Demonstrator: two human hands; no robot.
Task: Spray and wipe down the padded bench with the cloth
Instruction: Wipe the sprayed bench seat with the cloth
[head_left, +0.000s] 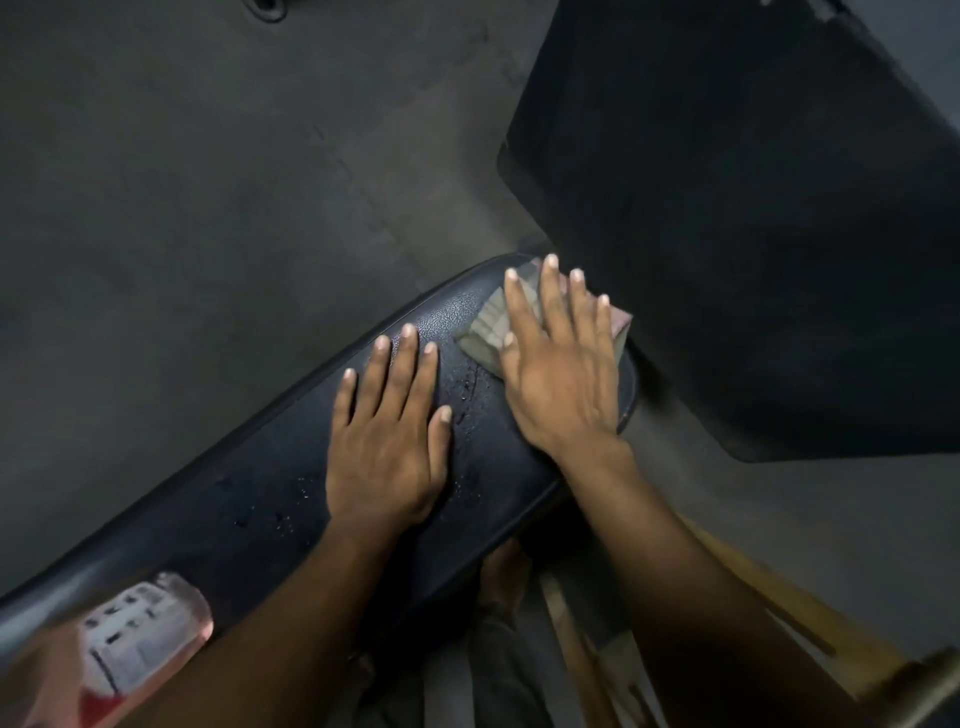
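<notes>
My right hand (558, 374) lies flat, fingers spread, pressing a folded cloth (491, 325) onto the far end of the black padded bench (260, 499); my left hand (387, 441) rests palm-down beside it, open and holding nothing, seemingly bracing me. Droplets bead on the vinyl between and below my hands, so I judge the spraying done here and the wiping under way. Next, the cloth should sweep back toward me over the wet patch. A pink-liquid spray bottle (124, 660) sits blurred at the lower left, partly cut off. The bench's frame and near end are hidden, and the floor is dim.
</notes>
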